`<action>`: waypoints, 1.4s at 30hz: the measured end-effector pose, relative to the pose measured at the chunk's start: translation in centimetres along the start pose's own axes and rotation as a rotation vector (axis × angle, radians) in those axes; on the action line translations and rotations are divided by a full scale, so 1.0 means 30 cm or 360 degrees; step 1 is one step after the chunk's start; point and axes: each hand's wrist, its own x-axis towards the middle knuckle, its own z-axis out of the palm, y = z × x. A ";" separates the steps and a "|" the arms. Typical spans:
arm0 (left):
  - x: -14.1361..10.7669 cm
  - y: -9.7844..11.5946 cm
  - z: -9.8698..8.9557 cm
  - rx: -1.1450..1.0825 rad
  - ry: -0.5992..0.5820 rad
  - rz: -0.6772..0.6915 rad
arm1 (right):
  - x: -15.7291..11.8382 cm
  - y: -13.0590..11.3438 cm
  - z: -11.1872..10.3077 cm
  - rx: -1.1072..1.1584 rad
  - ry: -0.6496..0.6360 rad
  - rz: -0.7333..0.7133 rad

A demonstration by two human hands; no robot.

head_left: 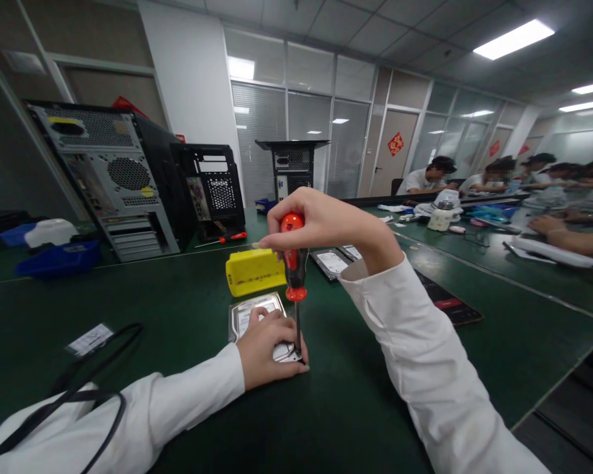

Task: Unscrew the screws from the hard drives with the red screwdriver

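A silver hard drive (pixel 244 313) lies flat on the green table (pixel 346 395). My left hand (pixel 271 349) rests over its near right part, thumb and fingers gripping the edges around a corner. Above it, my right hand (pixel 309 220) is wrapped round the top of a red and black screwdriver (pixel 296 273). The screwdriver stands upright, and its tip touches the drive's near right corner beside my left fingers. Just behind the drive sits a yellow case (pixel 254 271). What lies under my left palm is hidden.
Computer cases (pixel 128 174) stand at the back left, near a blue tray (pixel 59 259) and another red screwdriver (pixel 238 236). More drives (pixel 332 263) and a dark flat panel (pixel 447 299) lie right of centre. A cable (pixel 103 345) is at left. Several people sit at the far right.
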 end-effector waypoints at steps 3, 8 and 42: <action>-0.001 0.002 -0.005 0.0007 -0.0021 -0.0003 | -0.010 -0.022 -0.004 0.0052 -0.0047 0.0040; -0.003 0.002 -0.007 0.0022 -0.0033 -0.0009 | -0.044 -0.033 -0.029 0.0693 -0.0303 0.0046; -0.004 0.002 -0.005 0.0053 -0.0025 -0.0003 | -0.063 -0.033 -0.041 -0.0071 -0.0080 0.0274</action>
